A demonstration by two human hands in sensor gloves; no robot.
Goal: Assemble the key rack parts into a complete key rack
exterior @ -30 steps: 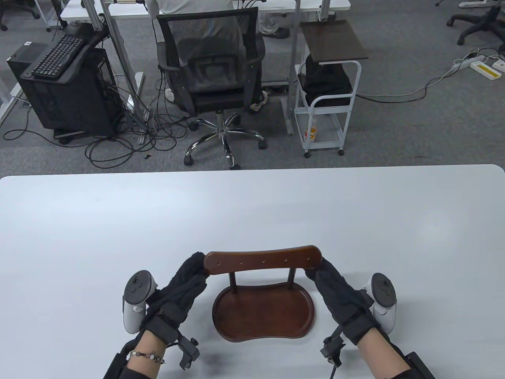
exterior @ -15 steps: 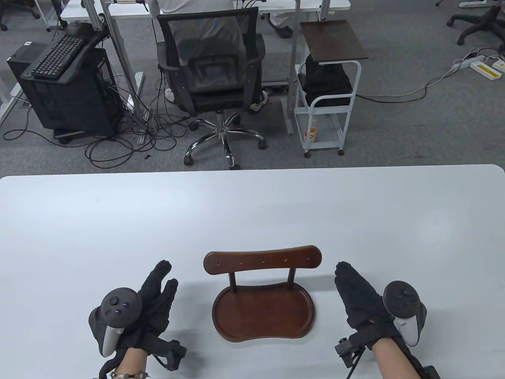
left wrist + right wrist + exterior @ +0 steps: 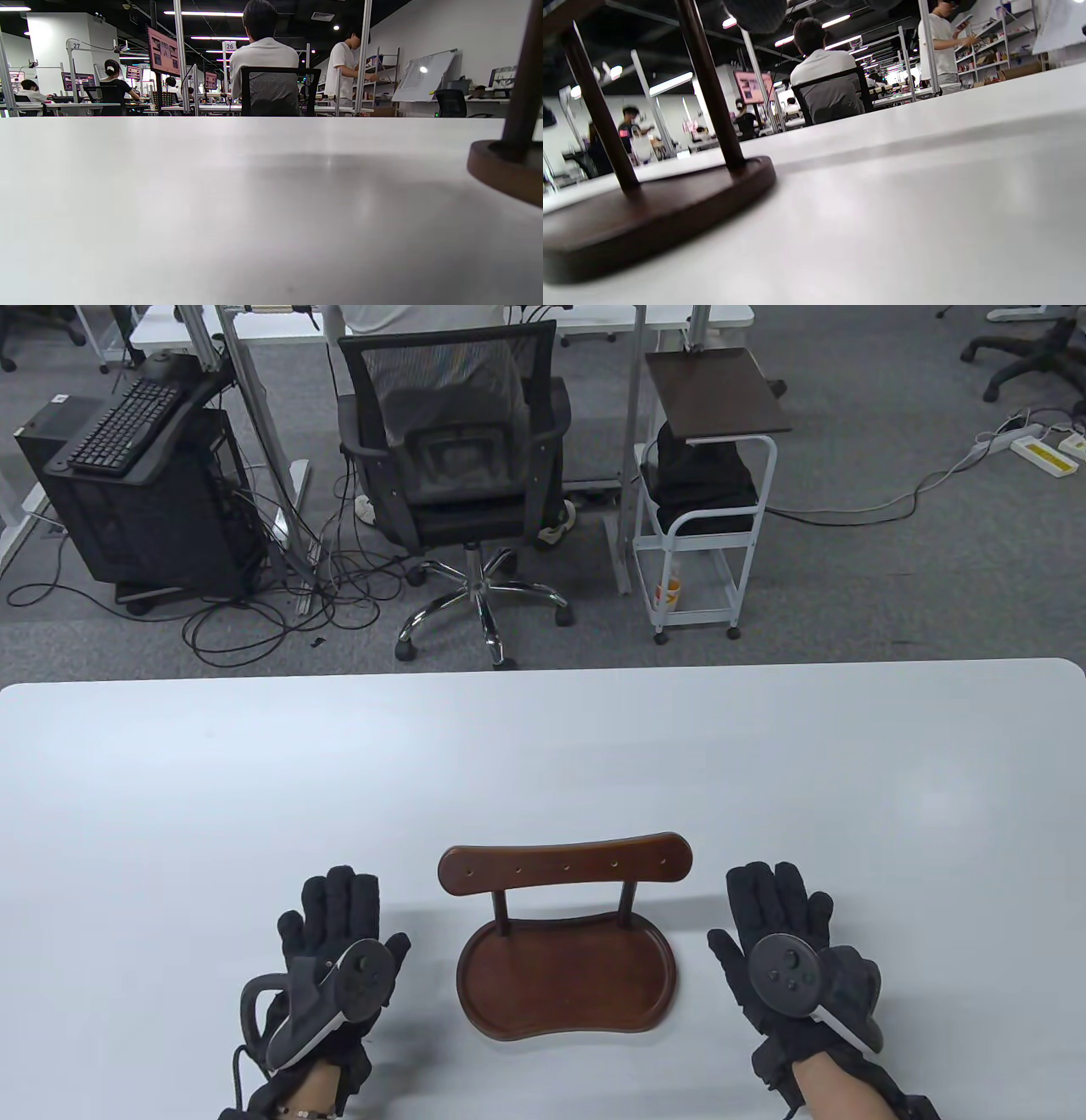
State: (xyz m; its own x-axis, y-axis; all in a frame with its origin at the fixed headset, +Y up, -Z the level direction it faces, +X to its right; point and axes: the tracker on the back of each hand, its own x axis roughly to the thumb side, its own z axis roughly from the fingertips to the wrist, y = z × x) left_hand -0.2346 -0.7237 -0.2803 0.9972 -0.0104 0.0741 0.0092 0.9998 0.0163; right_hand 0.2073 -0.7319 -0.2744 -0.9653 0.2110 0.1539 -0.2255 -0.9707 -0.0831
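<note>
The dark wooden key rack stands upright on the white table (image 3: 543, 755). Its kidney-shaped tray base (image 3: 567, 980) carries two thin posts and a curved top bar (image 3: 564, 863) with a row of small holes. My left hand (image 3: 335, 912) lies flat, palm down, on the table left of the base, fingers spread, touching nothing. My right hand (image 3: 776, 899) lies flat, palm down, right of the base, also free. The left wrist view shows the base edge (image 3: 505, 171) and one post. The right wrist view shows the base (image 3: 649, 216) and both posts.
Beyond the table's far edge stand a black office chair (image 3: 454, 449), a white rolling cart (image 3: 708, 487) and a computer tower (image 3: 140, 496) with loose cables on the floor. People sit and stand at desks in the background.
Both hands have let go of the top bar's ends, drawn back toward me and outward, then turned palm down flat on the table beside the base. The rack has not moved.
</note>
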